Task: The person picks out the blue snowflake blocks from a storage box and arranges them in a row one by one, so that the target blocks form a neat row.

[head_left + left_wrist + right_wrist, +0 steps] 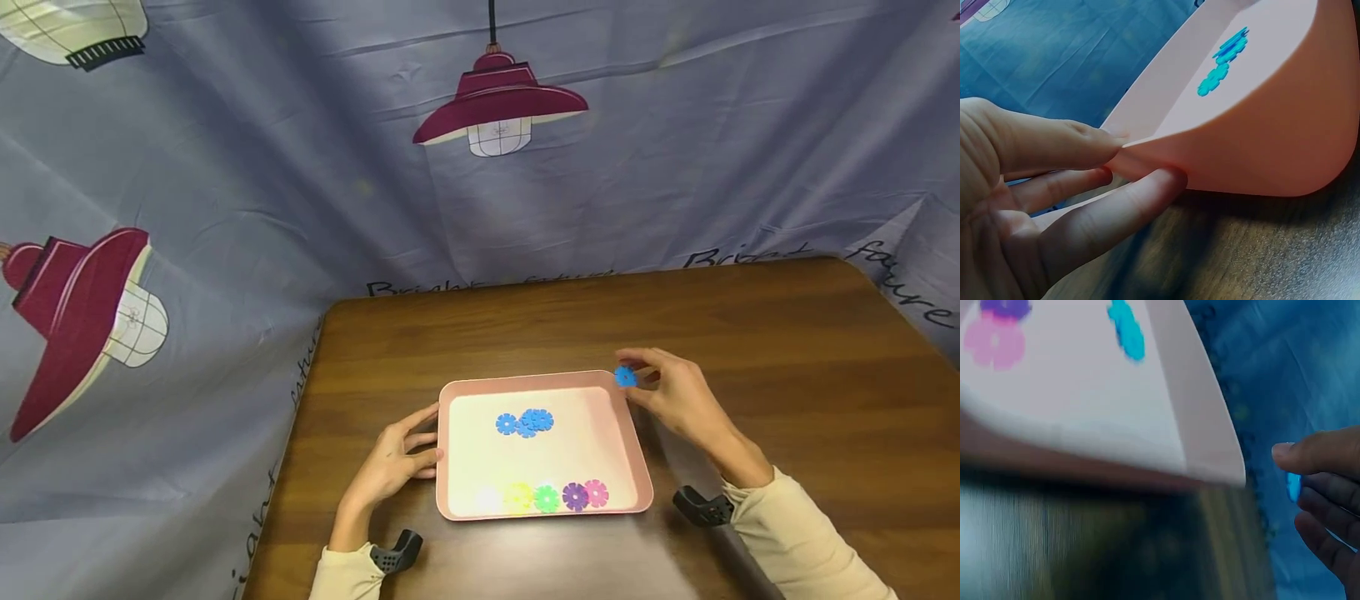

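A grey-blue curtain [315,183] hangs along the far and left edges of a brown table [795,375], whose widest stretch of wood lies right of a pink tray [637,458]. The left hand [390,462] touches the tray's left wall with extended fingers; the right hand [678,396] pinches a blue flower piece [626,377] at the far right corner. Inside, blue pieces [527,423] cluster toward the far wall, with white floor between them and the yellow [517,497], green [547,499], purple [575,497] and pink [596,492] pieces along the near edge.
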`<state>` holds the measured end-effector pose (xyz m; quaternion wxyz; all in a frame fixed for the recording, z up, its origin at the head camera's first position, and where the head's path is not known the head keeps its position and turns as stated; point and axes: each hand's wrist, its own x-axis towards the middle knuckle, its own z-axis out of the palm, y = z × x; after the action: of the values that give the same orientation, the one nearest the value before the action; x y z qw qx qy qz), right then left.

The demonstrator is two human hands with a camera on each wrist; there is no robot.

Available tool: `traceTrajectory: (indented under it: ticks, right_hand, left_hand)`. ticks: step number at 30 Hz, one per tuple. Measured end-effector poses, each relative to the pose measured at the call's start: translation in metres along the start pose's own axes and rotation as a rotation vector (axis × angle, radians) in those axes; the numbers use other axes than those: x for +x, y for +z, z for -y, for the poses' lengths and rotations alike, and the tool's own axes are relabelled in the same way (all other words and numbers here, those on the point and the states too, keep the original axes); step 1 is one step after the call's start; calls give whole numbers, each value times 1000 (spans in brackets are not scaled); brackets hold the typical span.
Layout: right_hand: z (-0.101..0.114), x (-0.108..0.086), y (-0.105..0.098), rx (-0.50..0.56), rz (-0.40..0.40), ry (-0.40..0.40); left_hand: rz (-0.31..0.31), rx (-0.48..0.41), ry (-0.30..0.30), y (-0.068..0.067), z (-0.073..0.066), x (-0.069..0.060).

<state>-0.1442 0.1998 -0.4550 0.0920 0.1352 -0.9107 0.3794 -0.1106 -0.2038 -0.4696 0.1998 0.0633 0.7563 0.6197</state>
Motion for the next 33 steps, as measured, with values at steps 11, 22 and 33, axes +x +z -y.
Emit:
traceTrajectory:
  ticks: [11,22,33]
  right_hand:
    - [-43,-32,-10,-127,8,85]
    - [-53,-45,-3,-110,35,116]
    - [-55,-46,-1,-104,21,104]
  left_hand:
    - [5,-3,-19,-2,-1,0]
    - [19,0,-21,-2,-2,1]
    - [27,-10,-25,-2,-2,2]
